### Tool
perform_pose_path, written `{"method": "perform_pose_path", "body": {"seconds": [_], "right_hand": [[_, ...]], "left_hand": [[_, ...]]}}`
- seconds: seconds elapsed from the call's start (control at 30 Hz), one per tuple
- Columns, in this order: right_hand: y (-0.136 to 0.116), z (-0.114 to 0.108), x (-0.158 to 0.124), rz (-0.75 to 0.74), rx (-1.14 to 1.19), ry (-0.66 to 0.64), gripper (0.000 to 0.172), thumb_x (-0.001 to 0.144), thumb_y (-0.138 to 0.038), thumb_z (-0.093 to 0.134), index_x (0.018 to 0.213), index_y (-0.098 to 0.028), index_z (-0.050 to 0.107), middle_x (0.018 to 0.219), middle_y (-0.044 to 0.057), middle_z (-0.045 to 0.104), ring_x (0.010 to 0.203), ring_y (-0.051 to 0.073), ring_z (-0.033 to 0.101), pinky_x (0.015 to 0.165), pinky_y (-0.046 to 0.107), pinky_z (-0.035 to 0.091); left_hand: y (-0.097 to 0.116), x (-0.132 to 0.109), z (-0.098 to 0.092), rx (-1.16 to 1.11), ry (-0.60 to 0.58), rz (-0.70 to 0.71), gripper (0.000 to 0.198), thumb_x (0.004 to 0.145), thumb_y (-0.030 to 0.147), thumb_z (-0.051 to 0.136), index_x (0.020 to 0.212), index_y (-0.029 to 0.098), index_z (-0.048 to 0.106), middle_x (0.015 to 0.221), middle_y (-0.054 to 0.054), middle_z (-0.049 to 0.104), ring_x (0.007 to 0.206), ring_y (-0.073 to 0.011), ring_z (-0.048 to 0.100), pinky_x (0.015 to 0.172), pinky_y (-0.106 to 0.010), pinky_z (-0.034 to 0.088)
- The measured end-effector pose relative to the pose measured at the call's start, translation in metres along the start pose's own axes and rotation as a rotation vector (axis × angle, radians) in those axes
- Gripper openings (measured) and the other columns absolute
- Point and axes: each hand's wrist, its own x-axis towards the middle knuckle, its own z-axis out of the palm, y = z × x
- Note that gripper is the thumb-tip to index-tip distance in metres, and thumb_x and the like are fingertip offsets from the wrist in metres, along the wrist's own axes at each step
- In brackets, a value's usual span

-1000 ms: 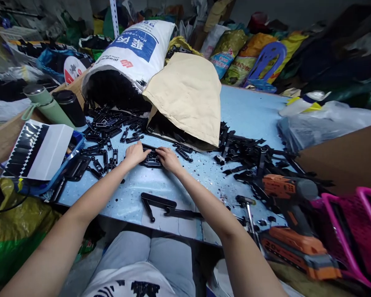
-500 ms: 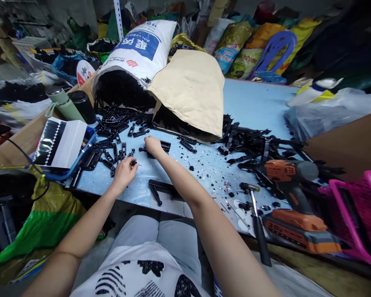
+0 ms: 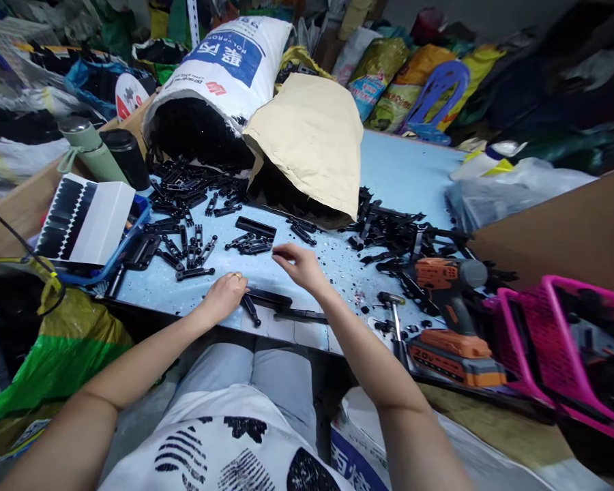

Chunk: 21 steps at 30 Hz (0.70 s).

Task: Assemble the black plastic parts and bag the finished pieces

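Note:
My left hand has its fingers curled at the joint end of a black jointed arm, close to the table's front edge. One short leg of this part points down toward me, and its joint is partly covered by the fingers. My right hand hovers above the table with thumb and fingertips together; whatever may be between them is too small to tell. Just beyond it lie a black channel-shaped piece and several small black links. A second long black piece rests below my right wrist.
A white printed sack and a beige sack lie open toward me, black parts spilling out. An orange cordless drill, a hammer and a pink basket are rightward. At left stand a blue tray and a green flask.
My left hand has moved right from the loose links to the jointed arm. My right hand has come away from the channel-shaped piece, rightward and nearer me. The view has shifted slightly.

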Motion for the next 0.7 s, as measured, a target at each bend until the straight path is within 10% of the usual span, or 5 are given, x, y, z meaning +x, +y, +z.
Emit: {"method": "perform_pose_path", "body": {"seconds": [0.23,0.5,0.7], "right_hand": [[0.028,-0.012,-0.091,0.191,0.075,-0.056,0.018,0.083,-0.031,0.057,0.094,-0.019,0.065,0.083,0.005,0.071,0.076,0.018,0.068,0.071,0.029,0.053],[0.011,-0.012,-0.088,0.086,-0.365,-0.237,0.018,0.087,-0.016,0.052,0.096,-0.019,0.066,0.089,0.006,0.071,0.079,0.017,0.067,0.07,0.025,0.048],[0.011,0.0,-0.093,-0.072,-0.464,-0.235,0.024,0.092,-0.021,0.047,0.108,-0.02,0.064,0.103,0.008,0.07,0.095,0.019,0.065,0.086,0.031,0.048]], "left_hand": [[0.002,-0.001,0.015,0.003,0.026,-0.046,0.022,0.093,0.029,0.045,0.099,0.016,0.062,0.089,-0.009,0.06,0.085,-0.0214,0.057,0.076,-0.032,0.047],[0.0,-0.015,0.026,-0.09,0.261,-0.054,0.043,0.092,0.039,0.043,0.128,0.015,0.044,0.107,-0.014,0.058,0.101,-0.0253,0.054,0.087,-0.039,0.046],[0.01,-0.041,0.026,-0.162,0.33,-0.234,0.032,0.093,0.042,0.04,0.095,0.017,0.059,0.087,-0.009,0.064,0.087,-0.0209,0.06,0.079,-0.032,0.046]]}}
